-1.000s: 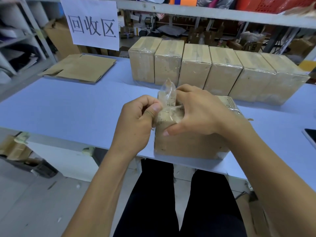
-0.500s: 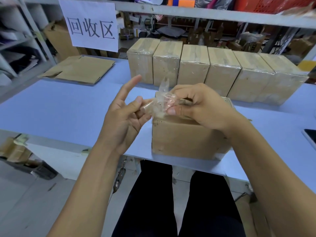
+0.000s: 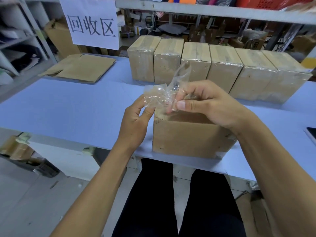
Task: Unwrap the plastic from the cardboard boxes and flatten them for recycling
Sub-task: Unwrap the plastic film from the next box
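Your right hand (image 3: pixel 210 106) and wrist hide most of the top of the near box (image 3: pixel 186 135); whether film still covers its top cannot be told. The plastic (image 3: pixel 164 94) is clear and crumpled, its edges hard to trace. Half a second ago your left hand (image 3: pixel 135 124) had straight fingers; now it pinches the plastic's left end, while the right hand pinches the other end. The plastic hangs just above the near box's top left corner. That box stands at the table's (image 3: pixel 68 103) front edge, its brown front bare. Behind it, a row of wrapped boxes (image 3: pixel 215 67); to its far left, flattened cardboard (image 3: pixel 82 69).
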